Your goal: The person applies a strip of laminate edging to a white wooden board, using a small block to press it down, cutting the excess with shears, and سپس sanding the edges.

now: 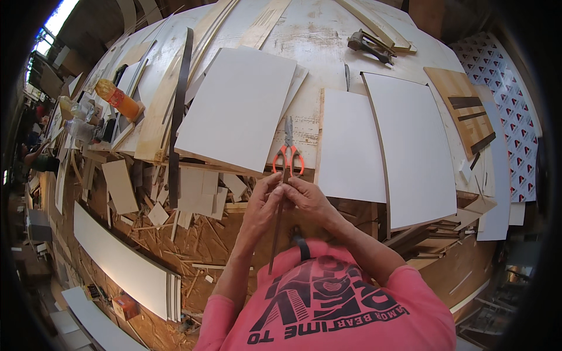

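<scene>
Close together at the table's near edge, my left hand (264, 202) and my right hand (307, 198) both pinch a thin dark brown strip (276, 237). Its lower end hangs down in front of my pink shirt, and its upper end reaches toward the scissors. The scissors (288, 153), with orange handles, lie on the table just beyond my fingertips, blades pointing away. White panels lie on either side: one large panel (240, 99) to the left, and to the right a smaller panel (351, 146) beside a dark-edged panel (410, 149).
A long dark strip (177, 128) overhangs the table's left edge. Farther left stands a bottle of orange liquid (119, 99). A black metal tool (370, 47) sits at the back right. Wood offcuts (199, 190) and white boards (123, 263) lie below, left.
</scene>
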Demonstrator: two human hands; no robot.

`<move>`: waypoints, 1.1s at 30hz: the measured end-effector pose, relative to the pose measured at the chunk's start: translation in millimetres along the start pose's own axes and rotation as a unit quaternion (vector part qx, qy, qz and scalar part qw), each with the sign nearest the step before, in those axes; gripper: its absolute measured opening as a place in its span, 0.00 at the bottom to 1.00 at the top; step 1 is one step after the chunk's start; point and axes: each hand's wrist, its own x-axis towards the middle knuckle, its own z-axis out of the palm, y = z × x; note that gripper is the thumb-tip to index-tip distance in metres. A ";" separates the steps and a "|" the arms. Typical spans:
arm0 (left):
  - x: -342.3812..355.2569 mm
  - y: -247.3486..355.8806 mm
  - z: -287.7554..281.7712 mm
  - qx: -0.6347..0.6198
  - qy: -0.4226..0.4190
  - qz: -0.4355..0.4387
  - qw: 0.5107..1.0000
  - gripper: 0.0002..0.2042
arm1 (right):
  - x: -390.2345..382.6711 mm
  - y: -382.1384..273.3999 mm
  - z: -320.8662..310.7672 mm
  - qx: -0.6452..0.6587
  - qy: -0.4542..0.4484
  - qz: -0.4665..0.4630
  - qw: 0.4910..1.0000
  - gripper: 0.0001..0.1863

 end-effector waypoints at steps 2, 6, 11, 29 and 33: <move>3.5 -0.4 1.5 -0.007 0.015 0.016 1.000 0.14 | 0.2 8.4 15.1 -0.030 -0.025 -0.024 0.999 0.16; 7.0 -18.5 -2.7 -0.037 0.094 0.053 0.993 0.13 | 5.0 0.3 7.9 -0.126 -0.041 0.056 0.990 0.18; 5.8 -33.9 -30.3 -0.087 0.122 0.009 0.989 0.13 | 57.9 38.0 -30.0 -0.523 0.091 -0.025 0.847 0.25; -2.4 9.4 -48.7 -0.088 0.113 0.021 0.989 0.11 | 84.1 23.6 -58.3 -0.297 0.051 0.189 0.935 0.39; 1.4 15.5 -52.0 -0.055 0.043 -0.033 0.997 0.11 | 21.7 -2.9 -63.2 -0.022 -0.008 0.176 0.984 0.44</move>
